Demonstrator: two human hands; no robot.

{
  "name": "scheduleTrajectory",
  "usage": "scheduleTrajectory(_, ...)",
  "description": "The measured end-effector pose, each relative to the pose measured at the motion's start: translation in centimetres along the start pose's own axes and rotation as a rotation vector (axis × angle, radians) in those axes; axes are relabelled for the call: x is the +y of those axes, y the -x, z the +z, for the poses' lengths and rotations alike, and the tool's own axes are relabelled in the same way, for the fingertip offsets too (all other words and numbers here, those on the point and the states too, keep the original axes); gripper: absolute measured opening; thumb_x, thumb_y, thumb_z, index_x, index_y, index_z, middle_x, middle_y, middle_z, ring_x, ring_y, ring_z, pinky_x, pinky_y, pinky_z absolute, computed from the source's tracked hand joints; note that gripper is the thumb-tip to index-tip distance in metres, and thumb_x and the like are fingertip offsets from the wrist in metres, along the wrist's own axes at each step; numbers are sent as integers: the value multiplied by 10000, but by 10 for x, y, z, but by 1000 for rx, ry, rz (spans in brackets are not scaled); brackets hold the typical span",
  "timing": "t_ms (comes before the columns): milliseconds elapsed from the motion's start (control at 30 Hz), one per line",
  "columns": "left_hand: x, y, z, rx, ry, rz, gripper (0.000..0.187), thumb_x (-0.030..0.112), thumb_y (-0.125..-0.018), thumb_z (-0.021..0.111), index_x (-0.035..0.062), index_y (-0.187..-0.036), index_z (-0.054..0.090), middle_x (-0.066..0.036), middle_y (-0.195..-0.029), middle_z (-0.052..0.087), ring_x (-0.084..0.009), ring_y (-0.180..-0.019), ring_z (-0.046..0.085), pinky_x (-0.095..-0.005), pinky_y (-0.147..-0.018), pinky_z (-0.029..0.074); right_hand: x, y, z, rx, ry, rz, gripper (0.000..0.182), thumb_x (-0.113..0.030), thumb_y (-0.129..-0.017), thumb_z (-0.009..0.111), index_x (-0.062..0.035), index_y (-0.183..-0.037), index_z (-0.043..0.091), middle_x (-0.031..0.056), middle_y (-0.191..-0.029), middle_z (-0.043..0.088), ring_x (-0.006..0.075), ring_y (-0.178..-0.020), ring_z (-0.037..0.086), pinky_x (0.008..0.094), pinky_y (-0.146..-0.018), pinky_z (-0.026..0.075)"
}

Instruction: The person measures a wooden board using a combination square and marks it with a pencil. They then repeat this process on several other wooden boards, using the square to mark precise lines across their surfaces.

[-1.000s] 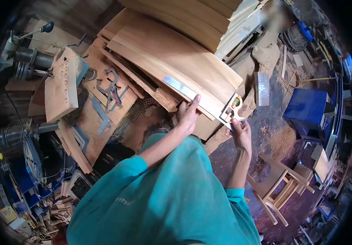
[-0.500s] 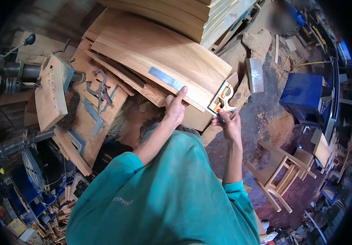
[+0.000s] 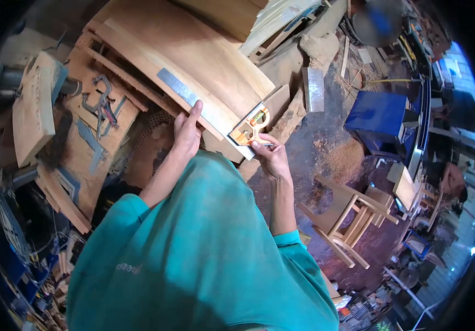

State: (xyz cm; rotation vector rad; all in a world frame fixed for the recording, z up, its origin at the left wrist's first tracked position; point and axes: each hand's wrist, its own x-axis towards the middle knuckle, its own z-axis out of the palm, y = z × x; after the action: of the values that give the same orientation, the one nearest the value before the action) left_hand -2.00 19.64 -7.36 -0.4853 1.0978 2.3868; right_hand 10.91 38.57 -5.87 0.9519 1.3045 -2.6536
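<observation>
A wide wooden board (image 3: 193, 47) lies on top of a stack, with its near edge towards me. Along that edge runs the steel rule (image 3: 177, 85) of a combination square. The square's orange-and-white head (image 3: 251, 126), which has a small vial, sits against the board's right end. My left hand (image 3: 187, 132) is closed around the near edge, its thumb pressing on top by the rule and its fingers mostly hidden below. My right hand (image 3: 275, 159) pinches the outer side of the square's head between thumb and fingers. A short end of the rule sticks out past the head.
On the left, clamps (image 3: 102, 105) and a flat metal square (image 3: 89, 146) lie on a dusty bench. A blue box (image 3: 375, 118), a sawdust pile (image 3: 342, 160) and a small wooden chair (image 3: 353, 220) stand on the right floor. Driftwood-like timber (image 3: 323, 49) lies behind.
My view has turned, so the board, both hands and the room appear further left. My right hand's fingers have shifted on the square's head. My left hand keeps its hold on the board edge.
</observation>
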Motion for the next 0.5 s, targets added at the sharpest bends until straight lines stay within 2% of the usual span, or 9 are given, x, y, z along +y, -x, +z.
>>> scheduleTrajectory(33, 0, 5, 0, 14, 13, 11, 374, 203, -860, 679, 30, -1145, 511, -69, -1114, 579, -159, -1035, 558, -336, -916, 467, -2, -2, 0, -23, 65, -12, 268, -26, -813, 690, 28, -1061, 606, 130, -896, 684, 161, -747, 673, 293, -640, 578)
scheduleTrajectory(100, -2, 12, 0, -104, -77, 12, 381, 175, -860, 672, 24, -1161, 495, -82, -1125, 572, -171, -1056, 553, -349, -927, 463, -6, -2, 1, -57, 132, -16, 252, -39, -811, 694, 14, -1046, 619, 118, -910, 684, 157, -750, 674, 298, -622, 585)
scheduleTrajectory(167, -6, 16, 3, -82, -84, 31, 377, 165, -861, 668, 20, -1161, 493, -84, -1118, 575, -172, -1050, 558, -350, -919, 469, -12, -1, 4, -45, 165, 11, 268, -27, -816, 692, 50, -1060, 611, 141, -902, 686, 165, -757, 673, 290, -661, 575)
scheduleTrajectory(333, -11, 17, 5, -72, -105, 102, 341, 151, -865, 658, 5, -1135, 509, -86, -1084, 593, -167, -1002, 580, -333, -875, 489, -14, -4, -2, -62, 289, 3, 314, -108, -811, 722, 41, -1069, 622, 127, -897, 688, 157, -766, 668, 287, -660, 560)
scheduleTrajectory(400, -15, 19, 3, -61, -95, 102, 336, 155, -867, 657, 3, -1130, 513, -86, -1079, 596, -161, -994, 580, -324, -873, 487, -34, -2, -5, -43, 820, -132, 358, -169, -803, 740, 33, -1076, 628, 125, -893, 690, 161, -783, 658, 283, -682, 533)
scheduleTrajectory(433, -18, 17, 0, -55, -86, 97, 334, 149, -877, 643, 10, -1150, 511, -82, -1110, 591, -159, -1027, 569, -327, -899, 476, -53, 5, -5, 44, 1032, -383, 380, -196, -793, 746, 28, -1078, 630, 114, -895, 687, 169, -787, 647, 279, -710, 510)
scheduleTrajectory(500, -18, 14, -3, -47, -84, 113, 333, 143, -887, 629, 17, -1170, 508, -77, -1141, 586, -156, -1059, 558, -331, -926, 465, -116, 37, 20, 207, 944, -875, 227, -111, -857, 647, 25, -1038, 638, 120, -855, 676, 164, -761, 638, 273, -732, 507)
